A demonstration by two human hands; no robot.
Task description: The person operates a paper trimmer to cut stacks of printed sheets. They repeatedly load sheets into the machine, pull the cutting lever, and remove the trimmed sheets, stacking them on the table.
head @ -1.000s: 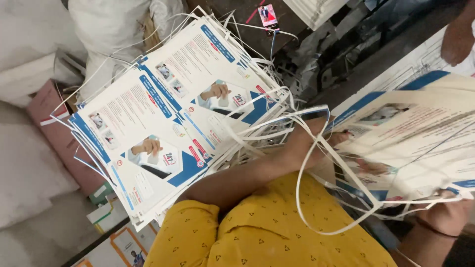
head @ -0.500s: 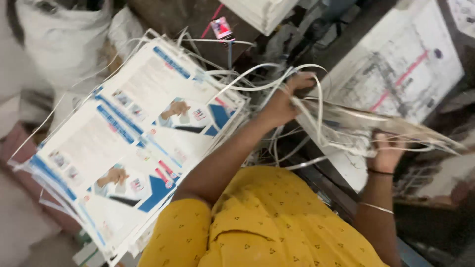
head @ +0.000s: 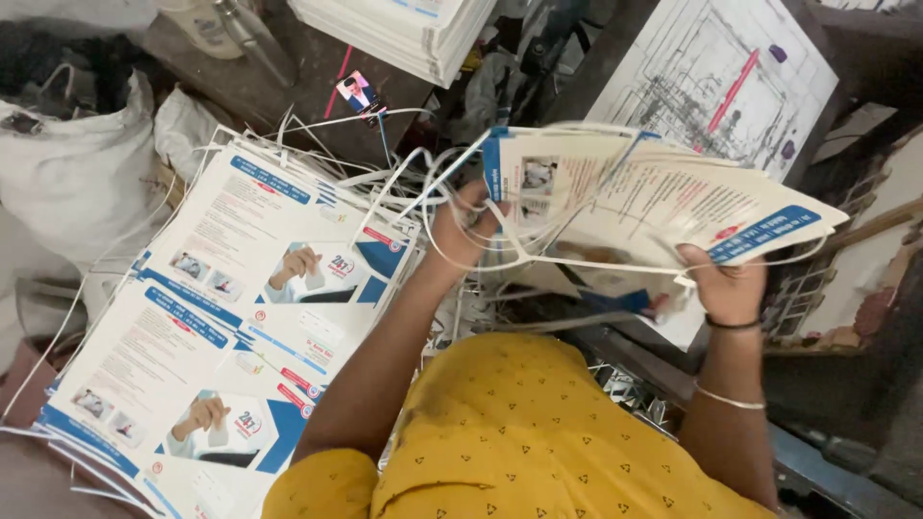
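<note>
- Cluttered and dim, the workspace is seen from straight above: a dark worn tabletop at the top, grey floor at the far left, metal framework along the lower right.
- One person in a yellow patterned top fills the lower middle, both forearms reaching upward in the picture.
- Two overlapping spreads of printed paper bags (white with blue bands and small photos) cover the left side, white cord handles trailing off their edges; how many bags lie in each cannot be counted.
- One white sack sits at the upper left, bulging, its contents hidden.
- One large sheet with a faint line drawing leans at the upper right.
- One stack of white sheets rests on the tabletop at the top edge.
- One held bundle of bags is in the air right of centre, level with the hands.
- Left hand: fingers closed around a bunch of white cord handles at the bundle's left end.
- Right hand: thumb and fingers pinch the bundle's lower right edge; two bangles on that wrist.
- One small photo card lies on the tabletop.
</note>
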